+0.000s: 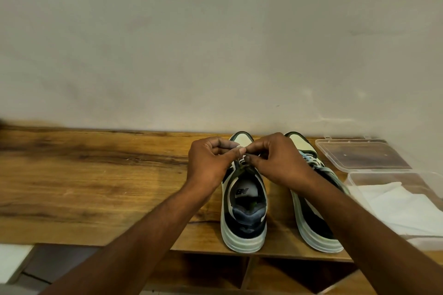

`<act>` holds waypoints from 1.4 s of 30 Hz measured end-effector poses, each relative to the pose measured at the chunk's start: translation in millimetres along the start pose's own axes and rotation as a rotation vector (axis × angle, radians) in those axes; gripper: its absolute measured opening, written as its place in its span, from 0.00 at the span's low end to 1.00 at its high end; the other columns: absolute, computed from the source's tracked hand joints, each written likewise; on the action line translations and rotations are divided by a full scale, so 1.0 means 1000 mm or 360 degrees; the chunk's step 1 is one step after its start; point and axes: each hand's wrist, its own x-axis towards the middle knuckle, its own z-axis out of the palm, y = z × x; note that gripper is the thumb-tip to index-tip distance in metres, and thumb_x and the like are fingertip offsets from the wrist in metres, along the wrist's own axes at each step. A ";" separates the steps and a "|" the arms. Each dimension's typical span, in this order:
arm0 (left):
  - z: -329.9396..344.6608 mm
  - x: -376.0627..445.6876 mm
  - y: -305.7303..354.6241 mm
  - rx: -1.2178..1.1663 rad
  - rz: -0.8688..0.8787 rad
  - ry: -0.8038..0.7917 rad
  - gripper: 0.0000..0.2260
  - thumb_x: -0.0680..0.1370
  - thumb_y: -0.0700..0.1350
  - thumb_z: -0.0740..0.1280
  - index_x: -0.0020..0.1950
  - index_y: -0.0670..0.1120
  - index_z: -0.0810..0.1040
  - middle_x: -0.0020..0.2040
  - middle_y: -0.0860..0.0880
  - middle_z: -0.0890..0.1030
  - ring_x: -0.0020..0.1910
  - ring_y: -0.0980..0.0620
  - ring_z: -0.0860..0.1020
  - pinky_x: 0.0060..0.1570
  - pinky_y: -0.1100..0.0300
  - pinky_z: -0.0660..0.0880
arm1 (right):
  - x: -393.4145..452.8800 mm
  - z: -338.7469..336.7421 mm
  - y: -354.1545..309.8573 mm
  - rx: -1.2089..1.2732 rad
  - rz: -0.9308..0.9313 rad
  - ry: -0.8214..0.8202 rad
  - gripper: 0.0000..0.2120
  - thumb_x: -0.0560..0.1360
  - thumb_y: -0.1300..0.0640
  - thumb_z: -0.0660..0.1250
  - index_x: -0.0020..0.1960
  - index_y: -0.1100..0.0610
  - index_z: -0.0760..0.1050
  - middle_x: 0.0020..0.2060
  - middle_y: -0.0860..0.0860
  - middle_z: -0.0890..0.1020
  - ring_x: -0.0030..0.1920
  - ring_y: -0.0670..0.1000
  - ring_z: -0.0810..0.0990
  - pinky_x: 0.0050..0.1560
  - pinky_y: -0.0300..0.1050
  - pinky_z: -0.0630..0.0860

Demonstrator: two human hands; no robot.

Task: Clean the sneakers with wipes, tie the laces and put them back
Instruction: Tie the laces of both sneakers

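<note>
- Pinching dark laces (242, 167) of left sneaker (243, 201), both left hand (209, 160) and right hand (278, 159) (fingertips clamped).
- Risking slipped loop, loosening knot.

Two sneakers on the bench (96, 175): left sneaker (244, 218), right sneaker (314, 220). Two hands in: left hand (211, 160), right hand (278, 158). One clear box (383, 175), one lid (359, 153), one white wipe stack (402, 206).

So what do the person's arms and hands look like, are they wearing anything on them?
Nothing worn that shows: both forearms are bare, with no sleeves, gloves, watch or rings visible on the left hand or the right hand. Fingernails on the left hand's fingers look short and plain.
</note>
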 end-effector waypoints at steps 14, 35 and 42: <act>-0.010 0.012 -0.002 0.0271 0.0169 -0.0290 0.03 0.75 0.40 0.78 0.47 0.46 0.88 0.42 0.49 0.88 0.44 0.46 0.86 0.52 0.47 0.83 | -0.002 0.002 0.000 -0.0256 0.0102 -0.0260 0.05 0.81 0.59 0.65 0.48 0.55 0.79 0.42 0.51 0.81 0.44 0.52 0.78 0.45 0.51 0.75; 0.003 0.003 0.012 -0.0346 -0.0725 -0.0139 0.05 0.74 0.39 0.78 0.45 0.38 0.85 0.30 0.47 0.79 0.19 0.57 0.65 0.24 0.63 0.61 | -0.027 -0.007 0.005 -0.1013 -0.0953 0.0376 0.06 0.76 0.55 0.75 0.53 0.53 0.83 0.48 0.51 0.80 0.40 0.53 0.78 0.35 0.45 0.74; 0.005 0.002 0.016 -0.0382 -0.0810 -0.0139 0.06 0.74 0.40 0.78 0.45 0.39 0.82 0.26 0.49 0.77 0.19 0.57 0.65 0.24 0.64 0.61 | -0.025 -0.008 0.008 -0.0915 -0.0998 0.0243 0.06 0.76 0.55 0.75 0.53 0.52 0.84 0.50 0.50 0.80 0.42 0.52 0.80 0.34 0.46 0.76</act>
